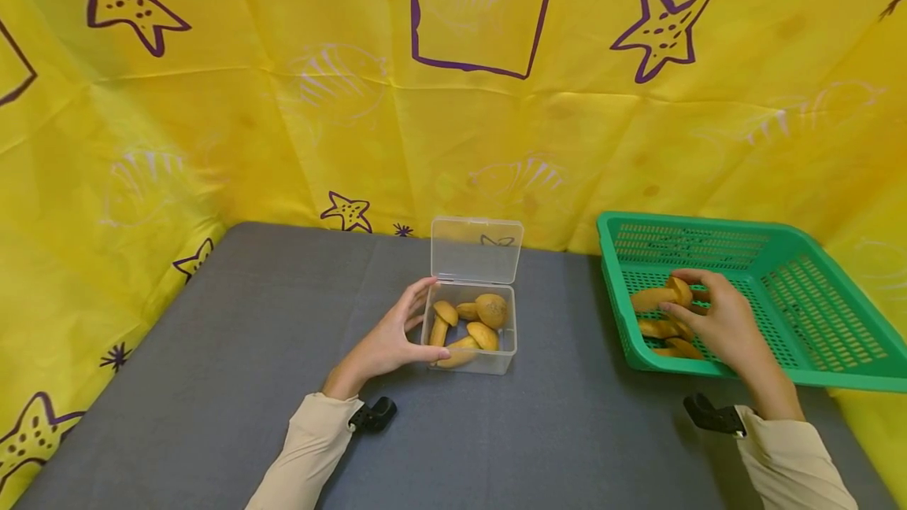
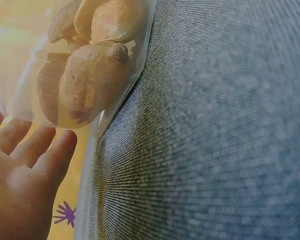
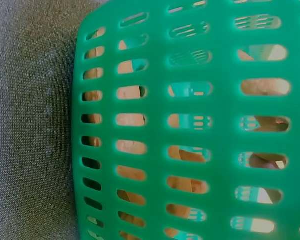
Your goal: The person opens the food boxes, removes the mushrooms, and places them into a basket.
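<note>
A clear plastic box (image 1: 505,362) with its lid (image 1: 476,252) raised stands mid-table, holding several yellow-brown mushrooms (image 1: 491,310). My left hand (image 1: 388,343) holds the box at its left side, thumb on the front wall and index finger at the back corner. The left wrist view shows the fingertips (image 2: 65,145) against the clear wall, mushrooms behind it. Inside the green basket (image 1: 615,313), my right hand (image 1: 726,323) pinches a mushroom (image 1: 650,300) by its cap between thumb and fingers. More mushrooms (image 1: 682,349) lie below it. The basket wall (image 3: 157,115) mostly hides that hand in the right wrist view.
A grey cloth (image 1: 283,297) covers the table. Behind it hangs a yellow sheet (image 1: 234,124) with starfish and fish drawings. The basket's rim (image 1: 836,378) rises between the right forearm and the basket floor. A black band (image 1: 374,414) circles each wrist.
</note>
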The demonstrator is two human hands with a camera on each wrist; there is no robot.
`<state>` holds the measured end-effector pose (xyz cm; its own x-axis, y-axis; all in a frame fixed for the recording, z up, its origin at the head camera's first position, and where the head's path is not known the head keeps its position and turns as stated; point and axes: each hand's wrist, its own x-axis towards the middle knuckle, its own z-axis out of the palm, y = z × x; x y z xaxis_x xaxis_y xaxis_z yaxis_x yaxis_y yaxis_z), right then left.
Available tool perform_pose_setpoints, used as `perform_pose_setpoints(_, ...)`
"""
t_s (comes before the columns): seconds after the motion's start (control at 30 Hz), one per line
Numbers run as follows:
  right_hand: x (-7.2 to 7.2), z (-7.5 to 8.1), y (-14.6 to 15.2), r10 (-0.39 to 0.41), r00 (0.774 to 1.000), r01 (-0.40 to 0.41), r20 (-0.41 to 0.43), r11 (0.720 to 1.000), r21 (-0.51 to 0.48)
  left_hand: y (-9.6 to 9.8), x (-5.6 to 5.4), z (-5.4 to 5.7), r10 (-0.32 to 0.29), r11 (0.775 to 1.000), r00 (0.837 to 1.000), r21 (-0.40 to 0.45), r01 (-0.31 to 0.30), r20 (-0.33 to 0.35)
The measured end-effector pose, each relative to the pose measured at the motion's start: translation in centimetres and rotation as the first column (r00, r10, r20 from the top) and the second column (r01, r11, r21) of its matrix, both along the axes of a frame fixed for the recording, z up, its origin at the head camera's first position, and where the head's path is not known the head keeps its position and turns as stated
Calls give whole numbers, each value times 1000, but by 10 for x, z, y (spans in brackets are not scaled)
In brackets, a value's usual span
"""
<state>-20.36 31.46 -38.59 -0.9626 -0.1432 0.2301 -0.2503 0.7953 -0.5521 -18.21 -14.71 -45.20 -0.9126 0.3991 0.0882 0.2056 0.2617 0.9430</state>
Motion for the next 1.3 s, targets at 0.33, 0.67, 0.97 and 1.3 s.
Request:
perform_pose_setpoints(0.33, -7, -3, -1, 14, 999, -18, 51, 997, 72, -1, 0, 0, 1, 1000, 1000, -7, -1, -4)
perform_pose_setpoints(0.67, -16, -6, 0, 36, 995, -43, 88, 996, 84, -1, 0, -1, -2, 1000, 1000, -8, 2, -3)
perform_pose_setpoints(0.97, -18, -7, 2, 34, 985, -56, 172, 991, 120, -1, 0, -1, -5, 1000, 1000, -8, 5, -7)
perform_pose_setpoints(1.3, -19, -5, 1, 57, 970, -89, 238, 988, 126, -1, -1, -1, -6, 1000, 1000, -9, 6, -11)
